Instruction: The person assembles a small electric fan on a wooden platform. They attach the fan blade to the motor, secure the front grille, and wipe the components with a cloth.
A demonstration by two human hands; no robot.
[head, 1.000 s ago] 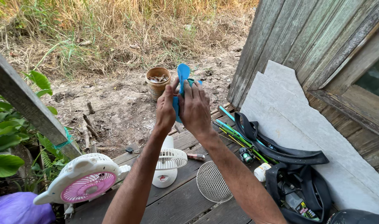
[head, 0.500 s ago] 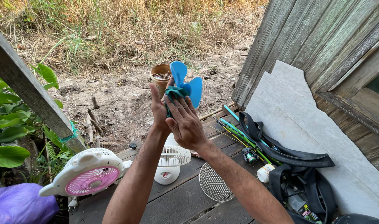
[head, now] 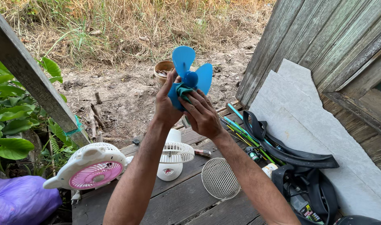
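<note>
I hold a blue three-bladed fan propeller (head: 190,73) up in front of me. My left hand (head: 166,104) grips its lower blade from the left. My right hand (head: 203,112) presses a small green cloth (head: 183,89) against the propeller's hub and lower blade. Below my arms, on the wooden deck (head: 178,204), stands a small white fan body (head: 171,158) with its front grille off. A round wire grille (head: 220,178) lies flat to its right.
A white and pink fan (head: 90,168) lies at the deck's left end, above a purple bag (head: 19,200). A screwdriver (head: 202,153), green sticks (head: 244,133), black rubber tubing (head: 282,148) and a black bag (head: 311,191) lie right. A pot (head: 162,71) stands on the dirt. Wooden wall right.
The propeller has turned from edge-on to facing me, its blades now spread in view. My right hand has slid lower on it with the cloth.
</note>
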